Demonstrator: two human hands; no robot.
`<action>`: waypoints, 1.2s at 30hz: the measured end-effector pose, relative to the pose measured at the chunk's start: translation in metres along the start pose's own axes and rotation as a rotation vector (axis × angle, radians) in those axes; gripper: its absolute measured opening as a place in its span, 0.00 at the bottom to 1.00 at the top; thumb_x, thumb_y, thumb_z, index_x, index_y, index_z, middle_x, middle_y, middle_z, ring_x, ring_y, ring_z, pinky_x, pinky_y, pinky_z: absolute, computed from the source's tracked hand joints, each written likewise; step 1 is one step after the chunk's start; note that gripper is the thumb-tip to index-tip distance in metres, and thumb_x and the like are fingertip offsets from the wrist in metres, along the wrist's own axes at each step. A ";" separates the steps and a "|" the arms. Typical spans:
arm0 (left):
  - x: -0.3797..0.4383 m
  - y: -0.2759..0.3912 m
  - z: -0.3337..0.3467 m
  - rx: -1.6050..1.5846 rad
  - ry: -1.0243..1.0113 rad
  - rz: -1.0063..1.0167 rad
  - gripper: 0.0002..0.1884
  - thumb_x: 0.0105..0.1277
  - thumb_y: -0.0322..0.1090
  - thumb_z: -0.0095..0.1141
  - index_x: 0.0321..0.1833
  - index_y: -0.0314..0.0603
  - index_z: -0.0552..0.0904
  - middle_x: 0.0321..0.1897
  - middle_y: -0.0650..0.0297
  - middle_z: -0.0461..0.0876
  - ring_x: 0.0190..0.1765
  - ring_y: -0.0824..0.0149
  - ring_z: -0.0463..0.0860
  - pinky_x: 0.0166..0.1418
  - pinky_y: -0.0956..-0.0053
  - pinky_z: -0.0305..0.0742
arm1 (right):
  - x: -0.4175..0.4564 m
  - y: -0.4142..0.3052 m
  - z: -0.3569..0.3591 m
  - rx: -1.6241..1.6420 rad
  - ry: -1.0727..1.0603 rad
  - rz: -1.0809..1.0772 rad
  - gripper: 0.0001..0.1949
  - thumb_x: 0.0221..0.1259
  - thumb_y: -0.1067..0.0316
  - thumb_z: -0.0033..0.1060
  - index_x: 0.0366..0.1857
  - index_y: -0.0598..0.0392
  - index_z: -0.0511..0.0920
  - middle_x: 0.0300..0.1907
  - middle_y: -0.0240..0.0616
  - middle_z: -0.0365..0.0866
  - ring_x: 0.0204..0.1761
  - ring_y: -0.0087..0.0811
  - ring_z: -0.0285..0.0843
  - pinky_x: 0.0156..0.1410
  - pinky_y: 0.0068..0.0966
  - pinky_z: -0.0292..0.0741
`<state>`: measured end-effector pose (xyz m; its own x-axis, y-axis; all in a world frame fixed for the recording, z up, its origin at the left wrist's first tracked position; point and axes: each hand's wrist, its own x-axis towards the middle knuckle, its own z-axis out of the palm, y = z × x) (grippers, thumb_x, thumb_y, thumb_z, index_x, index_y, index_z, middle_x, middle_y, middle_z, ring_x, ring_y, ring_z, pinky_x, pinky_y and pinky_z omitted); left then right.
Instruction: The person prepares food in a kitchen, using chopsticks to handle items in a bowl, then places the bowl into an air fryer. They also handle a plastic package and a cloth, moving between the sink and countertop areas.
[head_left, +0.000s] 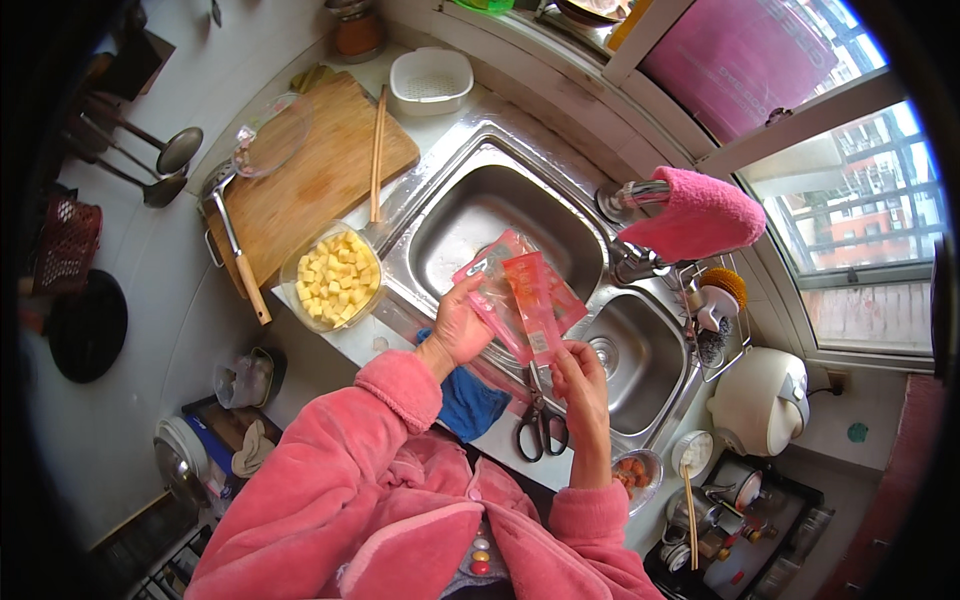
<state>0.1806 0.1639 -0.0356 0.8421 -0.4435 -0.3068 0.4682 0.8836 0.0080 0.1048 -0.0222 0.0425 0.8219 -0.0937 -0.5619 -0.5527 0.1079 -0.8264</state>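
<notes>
Over the front of the double sink, my left hand (459, 324) grips a clear plastic pouch with pink edges (491, 289). My right hand (583, 384) pinches the lower end of a narrow pink sachet (531, 296), which lies across the pouch. Another pink packet (564, 292) shows behind them. Whether the packets are full cannot be made out. Black-handled scissors (541, 431) rest at the sink's front edge, just left of my right hand, their blades partly under the sachet. A blue cloth (469, 403) hangs over the counter edge below my left hand.
Left of the sink are a bowl of yellow cubes (339, 281), a wooden cutting board (315, 150), chopsticks (378, 154) and a skimmer (238, 247). A pink towel covers the faucet (705, 214). To the right stand a rice cooker (757, 401), a white bowl (691, 452) and a foil-like bowl (651, 480).
</notes>
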 end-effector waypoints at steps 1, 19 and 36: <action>-0.005 0.000 0.001 -0.010 -0.020 0.005 0.20 0.69 0.41 0.50 0.59 0.36 0.74 0.53 0.55 0.80 0.58 0.56 0.77 0.68 0.58 0.66 | -0.003 -0.001 0.001 -0.040 0.003 -0.025 0.17 0.65 0.56 0.61 0.48 0.58 0.74 0.32 0.26 0.78 0.29 0.14 0.67 0.31 0.13 0.63; -0.148 0.016 -0.013 -0.046 -0.028 0.260 0.28 0.65 0.40 0.56 0.65 0.35 0.68 0.62 0.54 0.75 0.65 0.56 0.73 0.72 0.56 0.62 | -0.055 0.023 0.064 -0.080 -0.327 -0.043 0.16 0.68 0.67 0.55 0.54 0.66 0.74 0.43 0.41 0.83 0.40 0.26 0.82 0.42 0.22 0.79; -0.416 0.128 -0.143 -0.183 0.140 0.846 0.25 0.66 0.38 0.57 0.65 0.38 0.70 0.60 0.57 0.77 0.63 0.60 0.75 0.69 0.61 0.66 | -0.137 0.131 0.335 -0.572 -0.772 0.080 0.10 0.66 0.68 0.57 0.43 0.64 0.79 0.32 0.38 0.84 0.28 0.26 0.81 0.37 0.23 0.81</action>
<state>-0.1482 0.4828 -0.0429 0.8413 0.3839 -0.3805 -0.3593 0.9231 0.1368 -0.0336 0.3363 0.0235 0.5301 0.5919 -0.6071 -0.4267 -0.4325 -0.7943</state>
